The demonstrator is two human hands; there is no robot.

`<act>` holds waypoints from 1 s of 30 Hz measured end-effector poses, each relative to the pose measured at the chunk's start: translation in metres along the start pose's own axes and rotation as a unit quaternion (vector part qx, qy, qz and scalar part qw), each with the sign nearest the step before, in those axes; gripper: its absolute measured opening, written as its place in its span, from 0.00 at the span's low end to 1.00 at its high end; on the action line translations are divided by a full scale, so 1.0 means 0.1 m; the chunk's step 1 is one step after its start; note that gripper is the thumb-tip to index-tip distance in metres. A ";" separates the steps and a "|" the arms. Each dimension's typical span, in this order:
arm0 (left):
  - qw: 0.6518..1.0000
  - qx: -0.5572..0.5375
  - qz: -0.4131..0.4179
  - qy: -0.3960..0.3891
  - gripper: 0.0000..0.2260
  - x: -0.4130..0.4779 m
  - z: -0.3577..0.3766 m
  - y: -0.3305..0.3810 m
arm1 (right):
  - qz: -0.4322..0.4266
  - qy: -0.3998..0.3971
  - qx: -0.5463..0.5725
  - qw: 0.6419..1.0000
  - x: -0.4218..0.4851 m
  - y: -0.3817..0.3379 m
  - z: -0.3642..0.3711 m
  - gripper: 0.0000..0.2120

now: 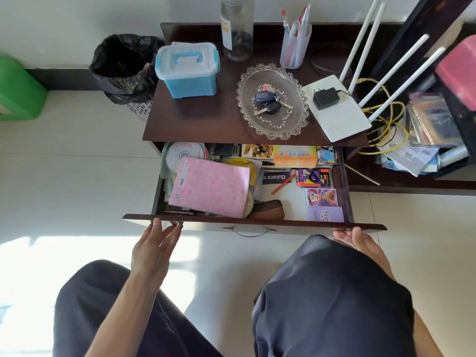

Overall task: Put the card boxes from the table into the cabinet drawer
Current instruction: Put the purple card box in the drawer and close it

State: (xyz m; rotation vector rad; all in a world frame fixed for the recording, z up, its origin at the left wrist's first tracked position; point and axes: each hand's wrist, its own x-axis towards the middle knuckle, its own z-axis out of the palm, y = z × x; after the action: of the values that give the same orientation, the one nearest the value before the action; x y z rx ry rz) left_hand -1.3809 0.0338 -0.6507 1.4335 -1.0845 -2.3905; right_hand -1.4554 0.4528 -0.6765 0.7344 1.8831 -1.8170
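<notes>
The dark wooden cabinet drawer (255, 222) stands pulled out. Three card boxes lie at its right side: a purple and yellow one (313, 177), a colourful one (322, 198) below it and a pale purple one (325, 214) at the front right corner. My left hand (154, 249) is open, its fingertips touching the drawer front near the left end. My right hand (360, 243) is open with fingers against the drawer front near the right end, partly hidden by my knee. No card box shows on the cabinet top (206, 119).
In the drawer lie a pink notebook (211, 188), discs, an orange box (295, 155) and a red pencil. On top stand a blue storage box (188, 70), a glass plate with keys (273, 101), a jar, a pen cup and a white router (337, 109). A black-lined bin (126, 70) stands left.
</notes>
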 end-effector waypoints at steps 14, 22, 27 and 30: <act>0.999 0.014 0.027 -0.025 0.20 0.29 0.29 0.11 | -0.039 0.022 0.009 0.999 0.39 -0.09 0.09 0.24; 0.999 0.022 0.027 -0.023 0.15 0.47 0.55 0.23 | -0.078 0.002 0.009 0.997 0.58 -0.30 0.16 0.25; 0.998 0.025 0.039 -0.031 0.21 0.65 0.68 0.31 | -0.077 -0.006 0.014 0.997 0.80 -0.43 0.18 0.26; 0.997 0.038 0.058 -0.026 0.24 0.74 0.78 0.33 | -0.079 -0.014 0.013 0.997 0.95 -0.48 0.17 0.22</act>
State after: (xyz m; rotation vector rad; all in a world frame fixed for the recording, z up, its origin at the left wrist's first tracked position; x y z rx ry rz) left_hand -1.4914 0.0145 -0.6597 1.2972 -1.2469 -2.3416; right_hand -1.5598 0.4432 -0.6998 0.5799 1.9523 -1.9391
